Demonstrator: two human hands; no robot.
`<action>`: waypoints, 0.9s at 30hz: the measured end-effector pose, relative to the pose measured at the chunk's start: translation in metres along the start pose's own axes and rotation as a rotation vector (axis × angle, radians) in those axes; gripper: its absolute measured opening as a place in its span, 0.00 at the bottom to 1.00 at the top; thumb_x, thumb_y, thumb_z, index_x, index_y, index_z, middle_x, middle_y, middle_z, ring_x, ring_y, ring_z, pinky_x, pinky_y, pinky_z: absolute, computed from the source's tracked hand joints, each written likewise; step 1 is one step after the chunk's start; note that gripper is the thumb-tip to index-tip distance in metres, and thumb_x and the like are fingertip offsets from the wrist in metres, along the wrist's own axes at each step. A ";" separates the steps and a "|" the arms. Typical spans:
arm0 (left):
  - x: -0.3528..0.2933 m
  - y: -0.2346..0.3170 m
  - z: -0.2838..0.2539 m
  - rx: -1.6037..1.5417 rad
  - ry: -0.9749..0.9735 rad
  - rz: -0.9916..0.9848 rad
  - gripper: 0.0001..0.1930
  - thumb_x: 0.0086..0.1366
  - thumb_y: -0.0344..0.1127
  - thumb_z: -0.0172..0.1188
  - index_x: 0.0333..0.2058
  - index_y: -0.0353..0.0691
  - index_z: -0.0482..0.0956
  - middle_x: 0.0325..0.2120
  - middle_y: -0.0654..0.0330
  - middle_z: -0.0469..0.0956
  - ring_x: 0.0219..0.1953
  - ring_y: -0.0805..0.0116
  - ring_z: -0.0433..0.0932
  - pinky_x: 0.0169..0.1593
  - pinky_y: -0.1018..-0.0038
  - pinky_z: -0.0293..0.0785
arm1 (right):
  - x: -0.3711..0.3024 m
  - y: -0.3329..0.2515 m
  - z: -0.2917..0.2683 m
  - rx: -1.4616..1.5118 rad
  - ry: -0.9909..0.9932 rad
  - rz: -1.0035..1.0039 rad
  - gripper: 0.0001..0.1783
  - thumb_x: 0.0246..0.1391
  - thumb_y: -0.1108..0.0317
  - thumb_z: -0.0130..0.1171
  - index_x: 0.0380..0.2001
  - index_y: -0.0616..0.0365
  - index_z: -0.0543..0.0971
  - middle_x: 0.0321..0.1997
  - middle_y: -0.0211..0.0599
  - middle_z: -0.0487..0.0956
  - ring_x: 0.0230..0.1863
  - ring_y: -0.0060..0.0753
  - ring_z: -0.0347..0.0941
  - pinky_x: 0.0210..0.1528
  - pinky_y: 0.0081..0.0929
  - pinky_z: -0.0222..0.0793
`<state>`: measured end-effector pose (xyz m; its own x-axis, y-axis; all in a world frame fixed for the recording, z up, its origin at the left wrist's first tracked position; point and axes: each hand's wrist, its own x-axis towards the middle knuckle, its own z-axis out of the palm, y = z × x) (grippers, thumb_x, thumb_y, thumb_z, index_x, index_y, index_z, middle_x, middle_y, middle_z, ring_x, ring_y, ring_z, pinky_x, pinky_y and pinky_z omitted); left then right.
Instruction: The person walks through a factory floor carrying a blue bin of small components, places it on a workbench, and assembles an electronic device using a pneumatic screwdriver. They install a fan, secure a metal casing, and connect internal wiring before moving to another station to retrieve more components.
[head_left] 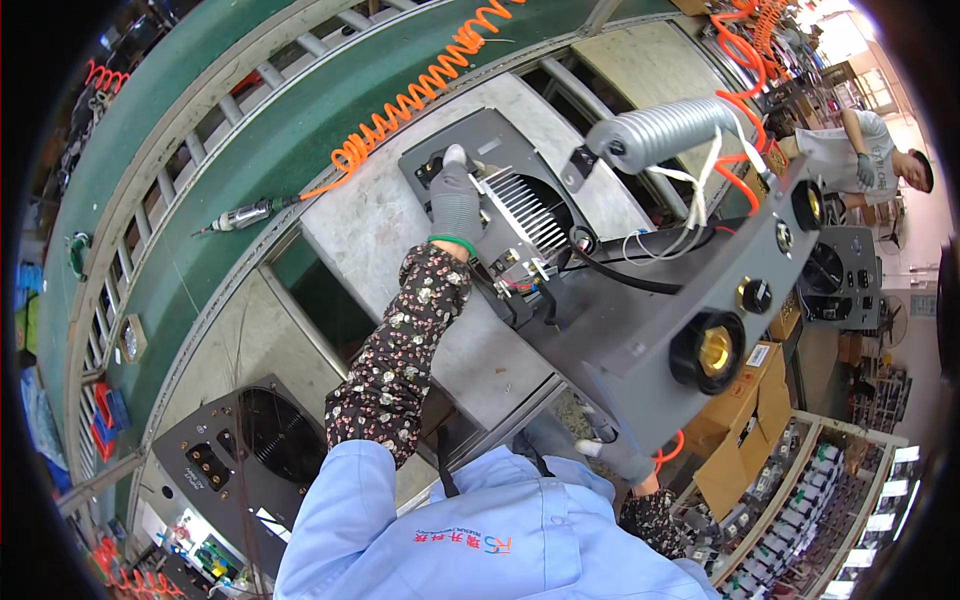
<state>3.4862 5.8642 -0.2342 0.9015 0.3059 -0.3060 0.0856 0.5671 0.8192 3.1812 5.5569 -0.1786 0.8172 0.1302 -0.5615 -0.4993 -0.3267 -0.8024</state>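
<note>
A dark grey metal housing stands on the bench, its front panel (pixel 650 375) tilted toward the right and fitted with brass-centred sockets and a knob. At its far end is a rear panel (pixel 490 130) with a round fan opening and a silver finned heatsink (pixel 525 212). My left hand (pixel 457 200), in a grey glove, is closed at the rear panel beside the heatsink. Close to the front panel's lower edge is my gloved right hand (pixel 625 460), fingers bent and partly hidden; what it holds I cannot make out. Cables (pixel 625 280) run between the panels.
A ribbed grey cylinder (pixel 665 135) with white leads rises above the housing. On the green conveyor (pixel 290 170) lies a power screwdriver (pixel 245 215) on an orange coiled hose. Another black panel (pixel 240 450) is at lower left. Cartons (pixel 745 420) and a parts rack (pixel 800 510) stand right; a person (pixel 860 155) is beyond.
</note>
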 end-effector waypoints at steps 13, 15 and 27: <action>-0.008 0.006 -0.001 0.010 0.050 0.071 0.25 0.69 0.58 0.49 0.28 0.41 0.78 0.21 0.64 0.77 0.20 0.74 0.72 0.26 0.75 0.69 | 0.005 -0.019 0.004 -0.161 -0.026 -0.076 0.43 0.33 0.62 0.77 0.55 0.62 0.71 0.49 0.32 0.76 0.48 0.27 0.70 0.53 0.29 0.66; -0.019 0.018 0.007 -0.015 0.050 0.016 0.24 0.70 0.57 0.48 0.28 0.41 0.79 0.22 0.63 0.77 0.21 0.75 0.72 0.27 0.74 0.69 | 0.008 -0.015 -0.001 -0.236 -0.039 -0.047 0.43 0.33 0.61 0.77 0.55 0.62 0.71 0.48 0.32 0.76 0.47 0.26 0.70 0.51 0.29 0.66; 0.015 -0.036 -0.007 0.063 0.189 0.214 0.26 0.69 0.55 0.51 0.27 0.35 0.79 0.18 0.60 0.74 0.19 0.72 0.70 0.22 0.72 0.66 | 0.004 -0.035 -0.019 -0.462 0.027 0.002 0.51 0.28 0.60 0.80 0.58 0.63 0.68 0.50 0.39 0.75 0.51 0.37 0.71 0.55 0.36 0.66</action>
<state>3.4938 5.8540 -0.2713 0.8074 0.5540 -0.2030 -0.0664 0.4271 0.9017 3.2078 5.5510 -0.1492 0.8265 0.1068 -0.5528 -0.3253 -0.7107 -0.6237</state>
